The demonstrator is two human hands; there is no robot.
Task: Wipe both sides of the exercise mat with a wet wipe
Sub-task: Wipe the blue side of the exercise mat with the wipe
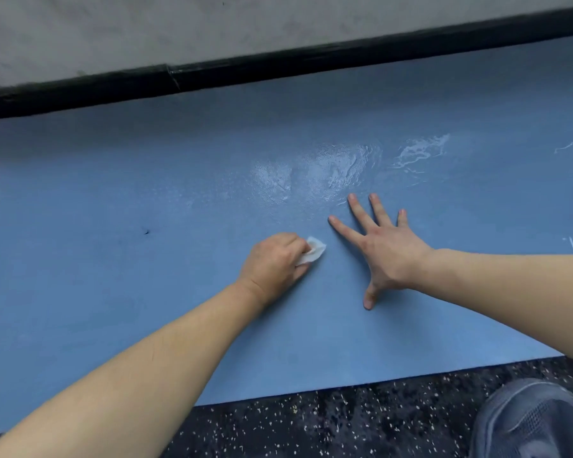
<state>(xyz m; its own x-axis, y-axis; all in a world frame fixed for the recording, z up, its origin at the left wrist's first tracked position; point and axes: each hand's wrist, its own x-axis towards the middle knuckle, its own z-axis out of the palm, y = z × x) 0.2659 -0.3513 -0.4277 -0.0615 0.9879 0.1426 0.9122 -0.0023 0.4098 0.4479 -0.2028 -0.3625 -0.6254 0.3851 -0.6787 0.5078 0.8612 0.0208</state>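
A blue exercise mat (119, 200) lies flat on the floor and fills most of the view. My left hand (273, 262) grips a small crumpled white wet wipe (313, 251) and holds it against the mat near the middle. Just to its right, my right hand (379, 246) rests flat on the mat with its fingers spread. Beyond the fingertips the mat has a shiny wet patch (328, 170), and wet streaks (417, 153) run further right.
A black baseboard (212, 74) and a grey wall (146, 28) run along the mat's far edge. Dark speckled flooring (344, 421) borders the near edge. A grey shoe (530, 421) sits at the bottom right. A small dark mark (146, 231) shows on the mat at left.
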